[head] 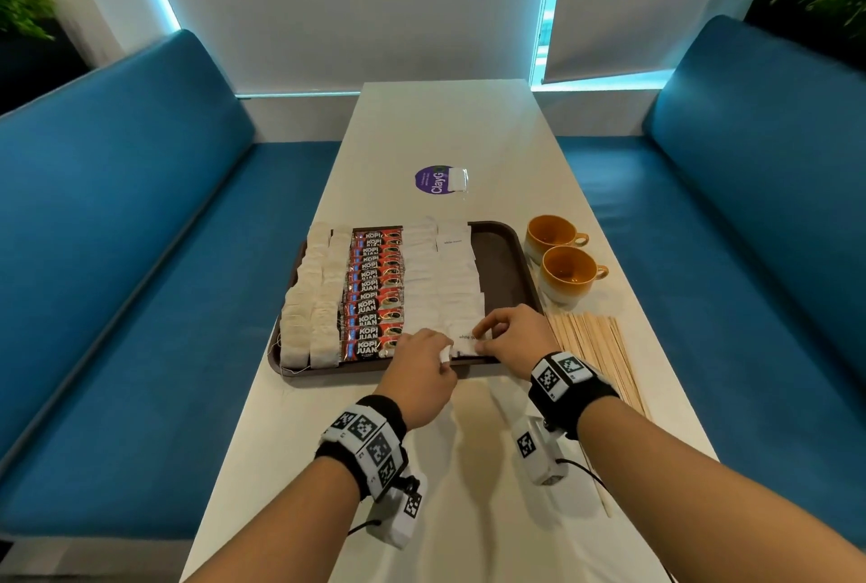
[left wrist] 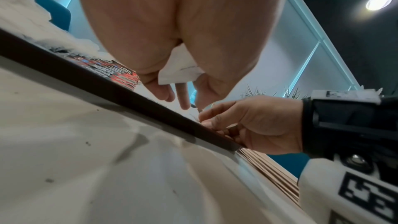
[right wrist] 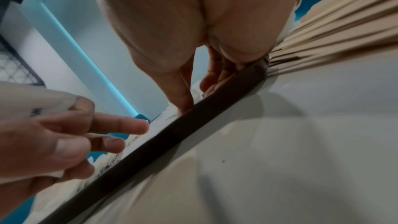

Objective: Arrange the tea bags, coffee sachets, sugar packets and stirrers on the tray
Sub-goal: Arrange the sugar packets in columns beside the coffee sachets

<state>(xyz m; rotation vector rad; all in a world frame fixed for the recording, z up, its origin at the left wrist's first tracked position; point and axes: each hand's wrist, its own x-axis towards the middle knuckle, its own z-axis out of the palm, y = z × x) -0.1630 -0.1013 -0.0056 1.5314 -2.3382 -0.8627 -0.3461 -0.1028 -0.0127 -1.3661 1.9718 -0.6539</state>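
Many KOPI JUAN sachets (head: pixel 372 296), tray (head: pixel 508 273)

Two orange cups (head: pixel 564 256) stood on the right side of the white table (head: pixel 440 123), one just behind the other. Farther off lay a round purple sticker (head: pixel 431 180), a small clear packet (head: pixel 458 181) overlapping it. Blue benches (head: pixel 131 188) flanked the table.
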